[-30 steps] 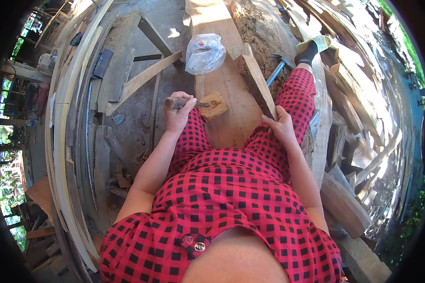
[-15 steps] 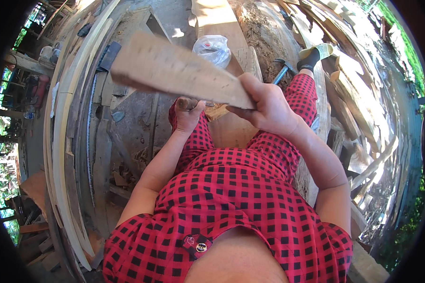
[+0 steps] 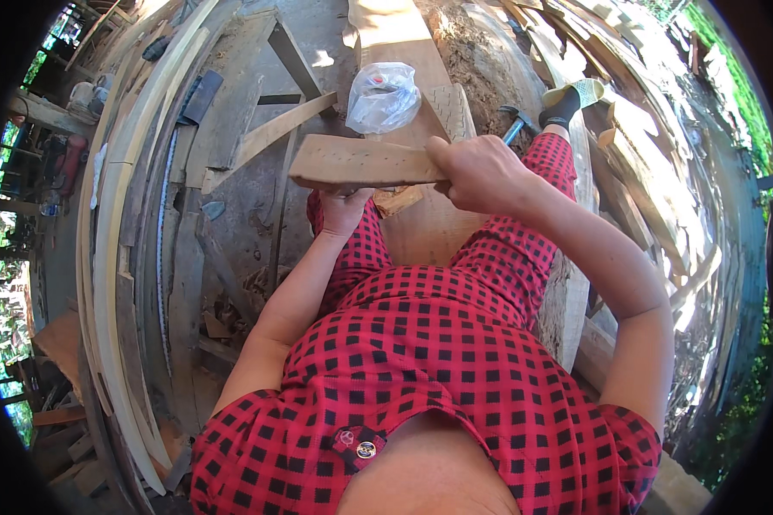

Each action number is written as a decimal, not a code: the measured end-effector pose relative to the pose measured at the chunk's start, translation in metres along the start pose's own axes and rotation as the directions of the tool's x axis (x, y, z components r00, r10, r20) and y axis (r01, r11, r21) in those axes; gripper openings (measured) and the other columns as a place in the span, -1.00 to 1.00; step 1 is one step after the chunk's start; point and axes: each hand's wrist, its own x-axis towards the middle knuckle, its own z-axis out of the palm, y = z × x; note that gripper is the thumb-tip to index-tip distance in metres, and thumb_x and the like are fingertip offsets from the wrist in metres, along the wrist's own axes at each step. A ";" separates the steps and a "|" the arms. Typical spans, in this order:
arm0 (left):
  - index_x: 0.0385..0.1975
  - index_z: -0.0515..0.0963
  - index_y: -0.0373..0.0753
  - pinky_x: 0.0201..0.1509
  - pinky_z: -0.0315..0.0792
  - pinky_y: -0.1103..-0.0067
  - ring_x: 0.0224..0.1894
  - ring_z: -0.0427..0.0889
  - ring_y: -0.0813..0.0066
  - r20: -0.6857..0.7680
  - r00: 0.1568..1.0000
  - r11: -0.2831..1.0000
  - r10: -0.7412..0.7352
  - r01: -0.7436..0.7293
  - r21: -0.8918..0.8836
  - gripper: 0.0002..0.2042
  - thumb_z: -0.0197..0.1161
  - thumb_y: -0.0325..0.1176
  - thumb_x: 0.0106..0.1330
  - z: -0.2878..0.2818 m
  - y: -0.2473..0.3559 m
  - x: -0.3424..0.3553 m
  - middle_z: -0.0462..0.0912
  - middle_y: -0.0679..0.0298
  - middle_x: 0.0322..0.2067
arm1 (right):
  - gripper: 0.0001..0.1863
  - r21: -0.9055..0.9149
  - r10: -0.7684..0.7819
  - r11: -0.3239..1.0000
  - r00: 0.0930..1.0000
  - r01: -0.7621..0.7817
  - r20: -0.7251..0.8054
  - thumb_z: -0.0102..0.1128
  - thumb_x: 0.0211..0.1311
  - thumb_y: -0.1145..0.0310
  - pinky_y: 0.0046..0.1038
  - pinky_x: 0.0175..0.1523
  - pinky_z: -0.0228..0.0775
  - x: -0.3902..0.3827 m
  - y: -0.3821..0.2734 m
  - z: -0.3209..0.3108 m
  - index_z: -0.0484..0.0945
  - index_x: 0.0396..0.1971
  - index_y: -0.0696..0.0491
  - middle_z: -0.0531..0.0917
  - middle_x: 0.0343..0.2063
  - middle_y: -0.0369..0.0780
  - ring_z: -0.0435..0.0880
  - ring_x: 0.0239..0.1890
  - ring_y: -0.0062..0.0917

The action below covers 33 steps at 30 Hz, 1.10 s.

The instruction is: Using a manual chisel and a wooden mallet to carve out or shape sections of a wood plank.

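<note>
My right hand (image 3: 483, 176) is closed round the narrow end of a flat wooden block (image 3: 365, 161), which reaches leftward with pits along its face. The block's far end lies over the top of my left hand (image 3: 343, 213). My left hand is closed on a tool whose round wooden handle end showed above the fist a moment ago; the block covers it now. Whether block and handle touch, I cannot tell. Just right of my left hand, a pale cut patch of wood (image 3: 401, 202) shows on the plank (image 3: 429, 236) between my legs.
A clear plastic bag (image 3: 384, 99) rests on the plank ahead. A hammer with a blue handle (image 3: 514, 130) lies near my right foot (image 3: 567, 103). Long timber strips (image 3: 116, 249) line the left, and split wood (image 3: 653, 172) is piled on the right.
The wooden block in my right hand has swung down and its far end moved right, coming over my left hand and hiding the handle end. My left hand stays in place.
</note>
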 end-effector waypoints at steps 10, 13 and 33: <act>-0.41 0.58 -0.28 -0.19 0.46 0.57 -0.34 0.61 0.56 0.067 0.996 0.977 0.058 -0.071 0.201 -0.89 0.34 -0.48 0.06 -0.004 0.000 0.007 0.64 0.33 -0.42 | -0.68 0.165 -0.199 0.939 0.870 0.301 -0.451 0.18 -0.07 0.40 -0.17 -0.36 0.41 -0.011 -0.008 -0.008 0.32 -0.27 0.08 0.59 -0.57 -0.07 0.61 -0.44 -0.11; -0.31 0.51 -0.28 -0.16 0.46 0.55 -0.27 0.58 0.52 0.054 0.998 0.983 0.029 -0.038 0.179 -0.78 0.37 -0.49 0.05 -0.009 -0.013 0.000 0.61 0.27 -0.38 | -0.68 0.038 -0.035 0.999 0.997 0.037 -0.065 0.21 -0.04 0.35 -0.15 -0.32 0.40 -0.010 0.009 0.010 0.33 -0.29 0.08 0.59 -0.54 -0.05 0.59 -0.39 -0.07; -0.37 0.49 -0.30 -0.16 0.50 0.62 -0.32 0.60 0.57 -0.013 0.959 0.933 -0.282 0.271 -0.235 -0.87 0.26 -0.57 0.09 -0.015 0.016 0.009 0.61 0.25 -0.38 | -0.62 0.595 0.425 0.762 0.891 -0.256 -0.161 0.35 -0.03 0.15 -0.21 -0.27 0.32 -0.053 0.064 0.060 0.43 -0.37 0.09 0.56 -0.55 -0.04 0.57 -0.36 -0.11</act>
